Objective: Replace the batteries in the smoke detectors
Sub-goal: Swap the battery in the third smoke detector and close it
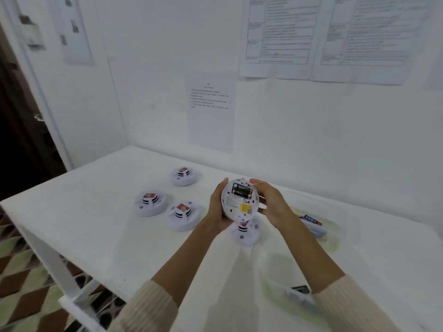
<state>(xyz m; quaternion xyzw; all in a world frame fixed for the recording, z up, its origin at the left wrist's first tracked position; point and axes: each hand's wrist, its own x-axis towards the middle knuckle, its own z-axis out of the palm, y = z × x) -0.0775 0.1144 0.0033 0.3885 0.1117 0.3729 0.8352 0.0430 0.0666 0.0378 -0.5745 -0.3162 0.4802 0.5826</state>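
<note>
White walls hung with printed sheets enclose a white table, above whose middle a smoke detector is held clear of the surface with its underside turned toward the camera. Its rim is gripped at nine o'clock by the curled left hand and at three o'clock by the right hand, one fingertip of which lies near the open bay at twelve o'clock. Two dark batteries are seated side by side in that bay. The unit is judged to be light, a stiff and smooth plastic shell, best steadied by the rim while each cell is levered out from one end; the small clips and contacts are probably easily bent. Three more detectors are set on the table between eight and ten o'clock of the held one. A fourth detector at six o'clock is half hidden beneath it. The label print and the yellow sticker cannot be read, and no polarity marks can be made out. Whether the seated cells are spent or fresh cannot be told. Coloured items in a clear tray at four o'clock are blurred, possibly battery packs. A second clear container toward five o'clock is partly covered by the right sleeve.
</note>
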